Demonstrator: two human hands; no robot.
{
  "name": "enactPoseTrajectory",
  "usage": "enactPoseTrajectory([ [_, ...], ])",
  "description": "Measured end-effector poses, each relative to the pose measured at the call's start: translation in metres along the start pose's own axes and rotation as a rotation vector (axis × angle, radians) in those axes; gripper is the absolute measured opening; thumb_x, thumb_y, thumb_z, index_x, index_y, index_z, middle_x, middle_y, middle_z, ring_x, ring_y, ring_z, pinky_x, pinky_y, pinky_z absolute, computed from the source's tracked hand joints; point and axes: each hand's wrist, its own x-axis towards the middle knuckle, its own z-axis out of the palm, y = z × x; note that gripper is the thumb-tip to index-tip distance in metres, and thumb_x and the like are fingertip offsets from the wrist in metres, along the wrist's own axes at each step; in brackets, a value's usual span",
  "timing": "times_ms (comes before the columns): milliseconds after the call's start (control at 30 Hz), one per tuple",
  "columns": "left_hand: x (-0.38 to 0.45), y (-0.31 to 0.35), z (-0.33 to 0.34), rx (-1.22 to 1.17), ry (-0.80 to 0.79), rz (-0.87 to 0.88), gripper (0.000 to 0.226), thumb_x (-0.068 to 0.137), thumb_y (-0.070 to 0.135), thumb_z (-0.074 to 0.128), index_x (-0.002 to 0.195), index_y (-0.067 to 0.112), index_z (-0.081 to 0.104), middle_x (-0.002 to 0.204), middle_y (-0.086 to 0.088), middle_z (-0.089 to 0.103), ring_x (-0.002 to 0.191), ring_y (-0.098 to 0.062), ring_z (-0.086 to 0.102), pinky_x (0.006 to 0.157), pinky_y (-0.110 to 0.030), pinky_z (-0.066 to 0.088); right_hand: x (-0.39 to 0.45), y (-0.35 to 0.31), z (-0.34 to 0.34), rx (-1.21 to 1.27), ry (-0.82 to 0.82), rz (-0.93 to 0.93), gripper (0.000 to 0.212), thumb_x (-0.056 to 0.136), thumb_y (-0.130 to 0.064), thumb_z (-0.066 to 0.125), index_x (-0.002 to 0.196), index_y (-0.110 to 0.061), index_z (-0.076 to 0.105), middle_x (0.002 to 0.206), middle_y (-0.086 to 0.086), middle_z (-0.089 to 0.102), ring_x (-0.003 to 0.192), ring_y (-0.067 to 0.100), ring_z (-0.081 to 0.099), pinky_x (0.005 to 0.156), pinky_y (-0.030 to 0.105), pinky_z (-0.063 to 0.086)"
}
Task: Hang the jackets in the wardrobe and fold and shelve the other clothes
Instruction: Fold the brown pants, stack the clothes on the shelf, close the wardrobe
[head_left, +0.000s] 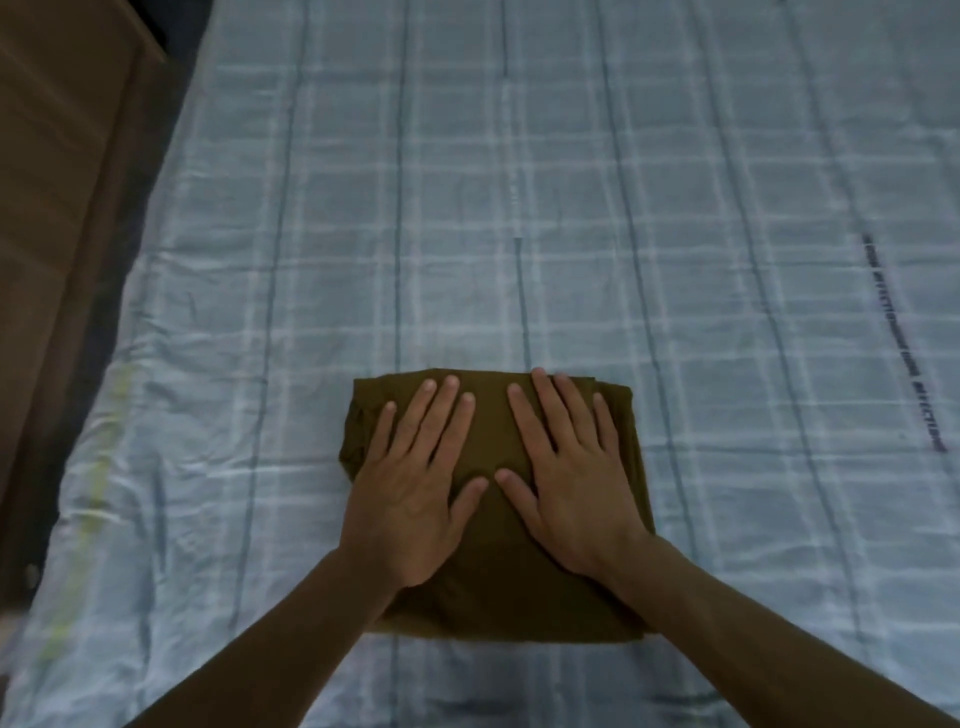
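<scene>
Two hands lie flat, fingers spread, side by side on a folded olive-brown garment: left hand on its left half, right hand on its right half. It rests near the front edge of a bed with a pale blue checked sheet. Brown wooden furniture runs along the bed's left edge.

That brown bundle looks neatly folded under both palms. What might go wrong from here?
The folded brown garment is only pressed flat by the left hand and right hand; once lifted, its layers may spring open. Its bunched far right corner could slip loose. The wrinkled bedsheet might drag with it.
</scene>
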Motion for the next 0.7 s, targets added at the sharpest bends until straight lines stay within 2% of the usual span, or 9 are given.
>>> enactPoseTrajectory([
  [167, 0.002, 0.001, -0.006, 0.017, 0.011, 0.013, 0.072, 0.101, 0.054, 0.028, 0.158, 0.014, 0.013, 0.166, -0.003, 0.007, 0.153, -0.019, 0.002, 0.122, -0.051, 0.015, 0.002, 0.0, -0.004, 0.004, -0.022, -0.004, 0.075, 0.096, -0.061, 0.029, 0.157, -0.022, 0.01, 0.164, 0.008, 0.01, 0.151, 0.026, 0.006, 0.12, 0.055, 0.009],
  [267, -0.003, 0.007, -0.02, 0.043, -0.019, -0.015, 0.074, 0.1, 0.052, 0.032, 0.157, 0.011, 0.012, 0.166, -0.006, 0.005, 0.153, -0.02, 0.001, 0.122, -0.052, 0.013, -0.001, -0.001, -0.016, 0.04, -0.047, -0.029, 0.077, 0.096, -0.059, 0.033, 0.157, -0.022, 0.004, 0.165, 0.008, 0.001, 0.152, 0.026, -0.003, 0.121, 0.056, 0.007],
  [367, -0.022, 0.016, -0.04, 0.042, 0.038, 0.05, 0.068, 0.096, 0.041, 0.044, 0.153, 0.007, 0.029, 0.163, -0.011, 0.02, 0.151, -0.025, 0.017, 0.12, -0.05, 0.021, -0.018, -0.009, -0.03, 0.069, -0.025, -0.024, 0.084, 0.094, -0.05, 0.048, 0.157, -0.018, 0.003, 0.164, 0.011, -0.006, 0.151, 0.027, -0.009, 0.121, 0.053, 0.005],
  [433, -0.044, 0.023, -0.047, 0.003, 0.065, 0.148, 0.056, 0.096, 0.04, 0.045, 0.142, 0.009, 0.049, 0.153, -0.011, 0.041, 0.141, -0.028, 0.038, 0.112, -0.047, 0.035, -0.041, -0.016, -0.037, 0.089, -0.001, -0.075, 0.086, 0.092, -0.048, 0.054, 0.156, -0.014, 0.009, 0.164, 0.014, 0.001, 0.152, 0.029, 0.0, 0.122, 0.05, 0.012],
  [500, -0.067, 0.025, -0.045, -0.034, 0.037, 0.21, 0.05, 0.097, 0.048, 0.046, 0.129, 0.014, 0.061, 0.138, -0.008, 0.054, 0.125, -0.028, 0.052, 0.101, -0.042, 0.045, -0.069, -0.019, -0.036, 0.127, 0.004, -0.14, 0.086, 0.089, -0.053, 0.056, 0.155, -0.014, 0.017, 0.163, 0.015, 0.011, 0.15, 0.03, 0.013, 0.12, 0.043, 0.02],
  [600, -0.094, 0.017, -0.037, -0.043, 0.007, 0.254, 0.058, 0.088, 0.059, 0.056, 0.125, 0.015, 0.063, 0.131, -0.006, 0.058, 0.118, -0.026, 0.054, 0.096, -0.038, 0.045, -0.104, -0.016, -0.027, 0.121, -0.046, -0.169, 0.09, 0.079, -0.059, 0.063, 0.151, -0.016, 0.028, 0.157, 0.013, 0.027, 0.142, 0.029, 0.031, 0.113, 0.043, 0.034],
  [700, -0.102, 0.008, -0.03, -0.017, 0.02, 0.297, 0.061, 0.079, 0.052, 0.067, 0.126, 0.014, 0.061, 0.13, -0.007, 0.059, 0.114, -0.027, 0.056, 0.094, -0.037, 0.044, -0.116, -0.008, -0.016, 0.05, -0.078, -0.169, 0.09, 0.073, -0.054, 0.071, 0.146, -0.014, 0.038, 0.151, 0.011, 0.037, 0.138, 0.029, 0.037, 0.106, 0.047, 0.044],
])
